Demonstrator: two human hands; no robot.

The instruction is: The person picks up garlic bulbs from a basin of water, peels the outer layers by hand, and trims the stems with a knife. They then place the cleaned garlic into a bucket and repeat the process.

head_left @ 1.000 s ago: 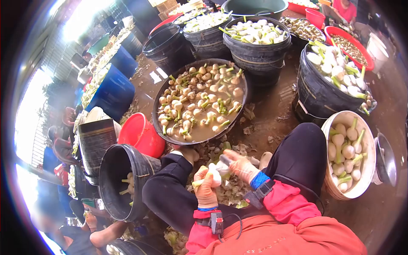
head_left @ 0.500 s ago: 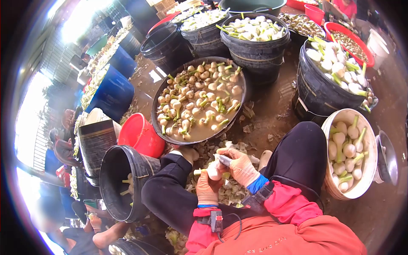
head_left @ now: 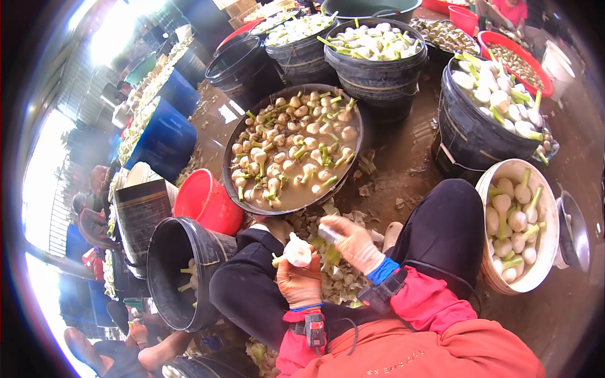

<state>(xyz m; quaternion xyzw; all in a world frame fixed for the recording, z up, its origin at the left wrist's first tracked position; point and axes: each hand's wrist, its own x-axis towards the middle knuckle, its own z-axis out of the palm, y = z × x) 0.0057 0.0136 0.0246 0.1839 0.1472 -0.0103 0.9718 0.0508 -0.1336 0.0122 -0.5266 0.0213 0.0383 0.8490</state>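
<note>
A peeled white garlic bulb point(head_left: 297, 251) with a short green stem sits in my left hand point(head_left: 299, 283), its fingers closed round it from below. My right hand point(head_left: 356, 244) is to the right of the bulb and apart from it. Its fingers are closed on a small grey knife point(head_left: 329, 234), blurred by motion. Peelings point(head_left: 340, 280) lie heaped on the ground below both hands. In front, a wide black tub point(head_left: 229, 183) holds unpeeled garlic bulbs in murky water. By my right knee, a white bucket point(head_left: 550, 252) contains peeled bulbs with stems.
A black bucket point(head_left: 165, 277) with a few bulbs lies tilted at the left, beside a red bucket point(head_left: 208, 200). Black buckets point(head_left: 378, 79) heaped with white bulbs stand farther back. A metal bowl point(head_left: 576, 233) is at the far right. Other people sit working at the left.
My left hand has moved left and turned the bulb, whose white face now shows. My right hand has drawn the knife away from the bulb.
</note>
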